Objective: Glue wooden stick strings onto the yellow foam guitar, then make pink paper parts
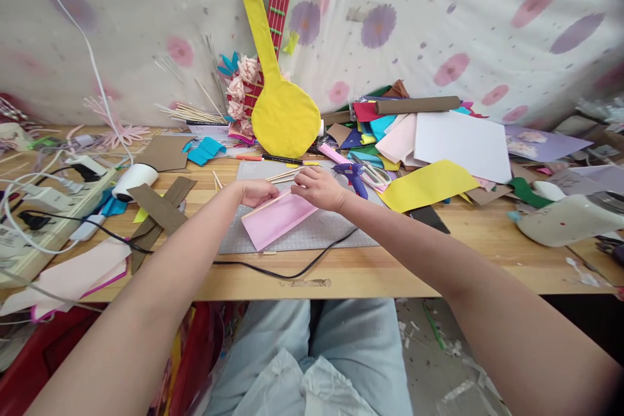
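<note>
A strip of pink paper [280,222] lies slanted over the grey cutting mat [336,237], with a thin wooden stick [263,206] along its far edge. My right hand [319,188] is closed, its fingertips pinching the stick at the paper's upper right end. Beside it my left hand [259,193] has its fingers curled at the same edge, closed on the stick; its fingertips are partly hidden. More thin sticks [283,177] lie just behind the hands. Right of my right hand is a blue glue gun [355,177], next to scissors [374,175] with pale handles.
A yellow banjo-shaped piece [285,118] leans upright at the back. Coloured sheets [400,136] pile up at the right, near a whitish container [565,218]. A power strip [63,221] with cables stands left. One black cable [292,275] crosses the table's front.
</note>
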`<state>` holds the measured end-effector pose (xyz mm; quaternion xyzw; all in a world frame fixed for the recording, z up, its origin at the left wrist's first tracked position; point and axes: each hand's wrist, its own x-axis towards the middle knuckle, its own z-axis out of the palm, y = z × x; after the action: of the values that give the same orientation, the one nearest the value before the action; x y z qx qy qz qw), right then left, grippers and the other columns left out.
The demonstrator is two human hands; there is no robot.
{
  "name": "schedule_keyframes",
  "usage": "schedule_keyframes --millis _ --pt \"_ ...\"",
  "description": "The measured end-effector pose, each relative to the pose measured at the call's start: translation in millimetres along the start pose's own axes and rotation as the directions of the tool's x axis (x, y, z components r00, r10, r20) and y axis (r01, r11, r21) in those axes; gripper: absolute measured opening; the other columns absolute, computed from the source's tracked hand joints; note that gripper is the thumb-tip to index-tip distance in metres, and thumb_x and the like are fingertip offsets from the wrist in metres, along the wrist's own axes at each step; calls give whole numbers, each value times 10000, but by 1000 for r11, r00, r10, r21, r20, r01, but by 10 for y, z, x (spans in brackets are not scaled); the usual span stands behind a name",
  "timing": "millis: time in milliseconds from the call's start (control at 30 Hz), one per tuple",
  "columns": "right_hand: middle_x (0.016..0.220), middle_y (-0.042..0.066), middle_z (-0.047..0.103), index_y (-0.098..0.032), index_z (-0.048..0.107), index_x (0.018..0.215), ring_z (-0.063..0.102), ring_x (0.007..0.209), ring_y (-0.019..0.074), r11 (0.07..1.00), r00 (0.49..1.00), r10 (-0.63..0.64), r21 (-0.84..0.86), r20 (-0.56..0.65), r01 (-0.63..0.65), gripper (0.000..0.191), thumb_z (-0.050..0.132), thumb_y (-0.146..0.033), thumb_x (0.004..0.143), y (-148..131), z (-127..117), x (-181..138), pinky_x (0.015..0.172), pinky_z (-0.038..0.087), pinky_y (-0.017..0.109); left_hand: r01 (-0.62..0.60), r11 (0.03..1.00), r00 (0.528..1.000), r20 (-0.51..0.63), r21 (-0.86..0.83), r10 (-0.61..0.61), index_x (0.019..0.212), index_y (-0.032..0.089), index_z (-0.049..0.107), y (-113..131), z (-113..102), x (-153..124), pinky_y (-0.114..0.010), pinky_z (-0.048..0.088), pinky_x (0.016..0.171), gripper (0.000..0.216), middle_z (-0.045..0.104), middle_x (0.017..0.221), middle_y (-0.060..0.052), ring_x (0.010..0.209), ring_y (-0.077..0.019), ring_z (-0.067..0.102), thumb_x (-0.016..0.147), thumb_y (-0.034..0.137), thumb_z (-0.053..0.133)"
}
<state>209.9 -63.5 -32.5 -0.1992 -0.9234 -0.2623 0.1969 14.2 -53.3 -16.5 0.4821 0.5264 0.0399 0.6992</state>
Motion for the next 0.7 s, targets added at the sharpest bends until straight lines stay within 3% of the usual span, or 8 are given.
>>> schedule_keyframes --millis 567,700 --pt "767 50 502 -180 581 769 366 763 150 999 999 -34 -32 14 35 264 343 -191 882 -10 63 3 689 239 310 21 1000 1000 4 -20 -21 581 115 549 -22 -15 26 -224 425 489 148 608 511 -54 468 -131 560 676 96 436" --pt "763 52 500 -176 583 758 371 759 152 998 999 -47 -51 23 48 271 341 -193 882 -2 71 2 684 242 313 -19 997 997 74 -77 25 621 124 564 -14 3 5 -216 412 483 186 620 556 -45 486 -124 563 735 167 423"
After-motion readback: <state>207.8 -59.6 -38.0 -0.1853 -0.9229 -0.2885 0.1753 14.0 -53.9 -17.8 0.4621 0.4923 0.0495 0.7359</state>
